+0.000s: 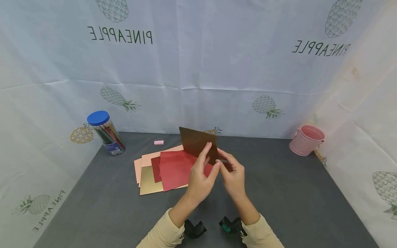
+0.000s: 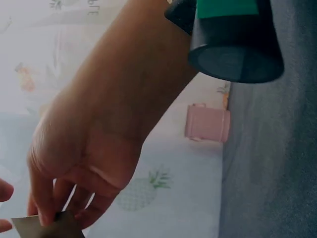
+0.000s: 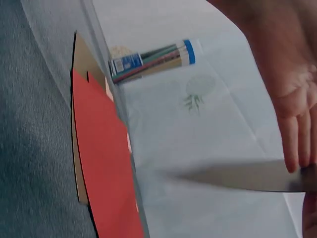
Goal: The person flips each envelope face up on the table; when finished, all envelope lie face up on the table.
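Note:
A brown-gold sheet of paper (image 1: 193,139) stands raised above the table between both hands. The right hand (image 1: 233,177) pinches its right side; in the left wrist view the thumb lies over the sheet (image 2: 47,229), other fingers behind. With fairly straight fingers, the left hand (image 1: 198,179) touches the sheet's near left face, its thumb close to the right thumb. Seen from the right wrist, the left fingers (image 3: 297,141) meet the sheet (image 3: 237,176). Below lie overlapping papers: a bright red sheet (image 1: 173,168), a dark red one (image 1: 156,170), a gold one (image 1: 149,179) and pink ones (image 1: 138,168).
A clear jar of pencils (image 1: 108,134) with a blue lid stands at the back left. A small pink block (image 1: 159,142) lies behind the papers. At the back right stands a pink bucket (image 1: 306,141). Pineapple-printed cloth (image 1: 198,62) walls the grey table (image 1: 279,193).

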The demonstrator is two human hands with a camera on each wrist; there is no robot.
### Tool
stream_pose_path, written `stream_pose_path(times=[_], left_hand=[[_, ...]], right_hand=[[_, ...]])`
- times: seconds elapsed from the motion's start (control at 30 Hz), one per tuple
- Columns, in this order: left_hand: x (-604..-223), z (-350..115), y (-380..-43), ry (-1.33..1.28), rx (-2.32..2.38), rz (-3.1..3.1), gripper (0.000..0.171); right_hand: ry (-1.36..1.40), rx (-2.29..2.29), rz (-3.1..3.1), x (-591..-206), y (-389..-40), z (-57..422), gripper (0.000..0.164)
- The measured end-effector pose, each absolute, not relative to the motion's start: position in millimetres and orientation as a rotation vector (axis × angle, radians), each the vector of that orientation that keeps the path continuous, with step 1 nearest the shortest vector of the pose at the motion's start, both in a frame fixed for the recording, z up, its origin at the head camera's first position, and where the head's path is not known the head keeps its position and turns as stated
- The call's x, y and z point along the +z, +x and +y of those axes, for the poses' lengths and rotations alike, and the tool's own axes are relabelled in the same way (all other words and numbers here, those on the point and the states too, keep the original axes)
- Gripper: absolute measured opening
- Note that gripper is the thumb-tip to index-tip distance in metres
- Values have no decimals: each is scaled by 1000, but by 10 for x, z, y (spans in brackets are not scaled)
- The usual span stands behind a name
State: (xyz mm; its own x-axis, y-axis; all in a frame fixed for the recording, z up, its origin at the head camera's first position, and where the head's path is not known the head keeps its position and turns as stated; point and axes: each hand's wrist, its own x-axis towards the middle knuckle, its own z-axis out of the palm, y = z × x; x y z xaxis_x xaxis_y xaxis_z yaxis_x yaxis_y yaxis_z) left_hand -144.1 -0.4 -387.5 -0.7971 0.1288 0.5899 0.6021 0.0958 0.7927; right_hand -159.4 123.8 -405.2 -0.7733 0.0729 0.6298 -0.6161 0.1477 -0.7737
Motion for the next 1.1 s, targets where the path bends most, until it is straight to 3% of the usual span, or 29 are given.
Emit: stream_pose_path(times=[0.2,0.47,0.8,1.1], left_hand=[[-3848,-23,-1429,-735,-1730,-1882,56],[-3958,-175,-1600,-510,-1836,-1987,55],[-4065,-416,-1859,-387,-2069,-1965,52],[-4218,-551,-2036,-280,-2434,-1860,47]], right_hand=[[837,1503,-1886,-4074,-1584,1179,42],[908,1403,-2034,-4191,-1666,1212,45],[482,1516,-2083,-4063,-1760,1620,41],[67,1997,-2110,-4434,-2019,2173,52]])
